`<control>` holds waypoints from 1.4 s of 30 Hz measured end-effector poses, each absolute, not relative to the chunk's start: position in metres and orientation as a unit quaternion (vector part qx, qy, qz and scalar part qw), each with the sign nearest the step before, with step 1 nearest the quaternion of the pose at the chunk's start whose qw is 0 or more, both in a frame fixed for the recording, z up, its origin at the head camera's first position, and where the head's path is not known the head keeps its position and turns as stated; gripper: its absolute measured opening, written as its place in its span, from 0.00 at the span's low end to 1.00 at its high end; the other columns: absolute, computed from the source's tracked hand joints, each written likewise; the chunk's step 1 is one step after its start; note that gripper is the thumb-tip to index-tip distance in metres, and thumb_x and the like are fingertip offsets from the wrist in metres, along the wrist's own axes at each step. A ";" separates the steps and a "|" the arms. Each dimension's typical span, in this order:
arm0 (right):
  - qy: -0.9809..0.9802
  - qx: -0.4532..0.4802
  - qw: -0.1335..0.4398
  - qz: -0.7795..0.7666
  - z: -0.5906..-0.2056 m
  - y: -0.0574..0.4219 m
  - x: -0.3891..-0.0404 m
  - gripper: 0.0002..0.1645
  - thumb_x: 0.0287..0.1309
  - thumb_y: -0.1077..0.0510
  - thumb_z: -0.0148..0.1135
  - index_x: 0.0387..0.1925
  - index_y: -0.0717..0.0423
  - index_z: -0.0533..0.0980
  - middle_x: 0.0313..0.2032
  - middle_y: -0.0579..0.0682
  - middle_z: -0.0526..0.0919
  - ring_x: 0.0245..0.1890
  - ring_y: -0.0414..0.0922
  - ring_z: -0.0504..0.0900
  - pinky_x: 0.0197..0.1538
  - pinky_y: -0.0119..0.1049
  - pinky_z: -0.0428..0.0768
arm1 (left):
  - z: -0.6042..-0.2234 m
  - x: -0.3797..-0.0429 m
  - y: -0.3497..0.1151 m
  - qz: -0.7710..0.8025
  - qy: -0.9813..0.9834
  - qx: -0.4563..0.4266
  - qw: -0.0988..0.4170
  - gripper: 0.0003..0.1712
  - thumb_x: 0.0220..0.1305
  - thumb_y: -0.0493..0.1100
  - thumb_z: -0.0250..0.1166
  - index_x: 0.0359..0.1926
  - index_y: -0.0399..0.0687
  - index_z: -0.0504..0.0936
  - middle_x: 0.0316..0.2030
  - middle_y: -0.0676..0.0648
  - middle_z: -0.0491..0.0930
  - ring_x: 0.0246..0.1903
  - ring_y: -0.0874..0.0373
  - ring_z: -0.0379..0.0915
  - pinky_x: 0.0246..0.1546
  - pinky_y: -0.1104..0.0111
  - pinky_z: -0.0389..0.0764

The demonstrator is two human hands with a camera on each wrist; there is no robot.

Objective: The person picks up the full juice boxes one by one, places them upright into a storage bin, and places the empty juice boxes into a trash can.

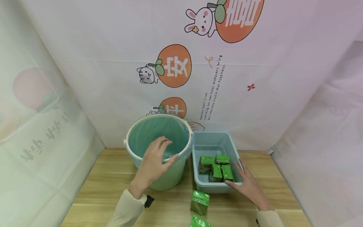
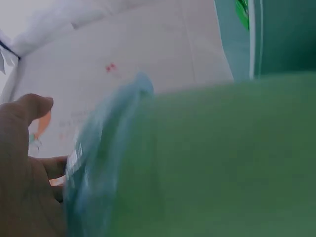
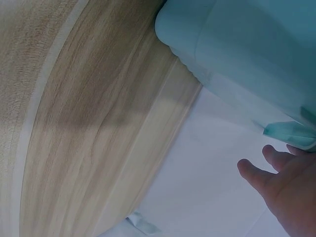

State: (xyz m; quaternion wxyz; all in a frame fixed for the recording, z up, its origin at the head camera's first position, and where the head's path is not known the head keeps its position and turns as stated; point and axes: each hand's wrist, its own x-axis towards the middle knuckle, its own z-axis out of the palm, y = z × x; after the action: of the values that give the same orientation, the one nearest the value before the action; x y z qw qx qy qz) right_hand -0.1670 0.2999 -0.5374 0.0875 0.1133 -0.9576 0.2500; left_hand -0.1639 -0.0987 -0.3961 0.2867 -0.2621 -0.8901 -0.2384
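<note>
My left hand (image 1: 153, 162) hangs over the near rim of a green trash bin (image 1: 170, 178), its fingers loosely bent with nothing between them. A thin translucent bag (image 2: 98, 148) lines the bin and folds over its edge. At the near right corner of a light blue plastic tub (image 1: 211, 189), my right hand (image 1: 248, 184) has its fingers spread; whether it touches the rim I cannot tell. Several small green boxes (image 1: 216, 172) lie inside the tub. Another green box (image 1: 199, 201) stands on the table before it, with a second box (image 1: 199, 221) nearer, partly cut off by the frame.
Bin and tub stand side by side on a wood-grain table (image 1: 93, 186). Behind them hangs a pale cloth wall (image 1: 113, 94) with cartoon prints. More cloth encloses the left and right sides.
</note>
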 end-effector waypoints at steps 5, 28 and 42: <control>-0.959 0.106 0.088 0.248 -0.538 0.300 -0.164 0.58 0.50 0.32 0.66 0.74 0.53 0.53 0.75 0.50 0.37 0.64 0.75 0.54 0.49 0.76 0.61 | -0.396 -0.177 -0.138 -0.236 -0.902 -0.203 0.299 0.39 0.56 0.67 0.62 0.56 0.41 0.75 0.57 0.42 0.70 0.61 0.45 0.62 0.63 0.49 0.60; -0.958 0.108 0.093 0.248 -0.531 0.298 -0.165 0.58 0.50 0.32 0.66 0.74 0.53 0.53 0.75 0.49 0.37 0.63 0.74 0.56 0.48 0.75 0.64 | -0.389 -0.194 -0.214 -0.191 -0.974 -0.103 0.068 0.74 0.41 0.83 0.60 0.76 0.43 0.40 0.74 0.35 0.38 0.70 0.35 0.38 0.65 0.41 0.47; -0.957 0.126 0.119 0.232 -0.528 0.291 -0.162 0.55 0.50 0.34 0.67 0.71 0.56 0.58 0.74 0.58 0.42 0.67 0.71 0.50 0.61 0.71 0.49 | -0.389 -0.195 -0.218 -0.236 -0.966 -0.107 0.017 0.80 0.33 0.82 0.65 0.76 0.48 0.35 0.74 0.36 0.32 0.69 0.30 0.40 0.59 0.35 0.55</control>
State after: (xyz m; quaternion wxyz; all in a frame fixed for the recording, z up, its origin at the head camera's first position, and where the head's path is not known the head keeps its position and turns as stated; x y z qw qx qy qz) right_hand -0.1617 0.2912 -0.5280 0.1191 0.1263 -0.9570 0.2325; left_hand -0.1949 -0.2181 -0.3890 0.0165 -0.1070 -0.9657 -0.2362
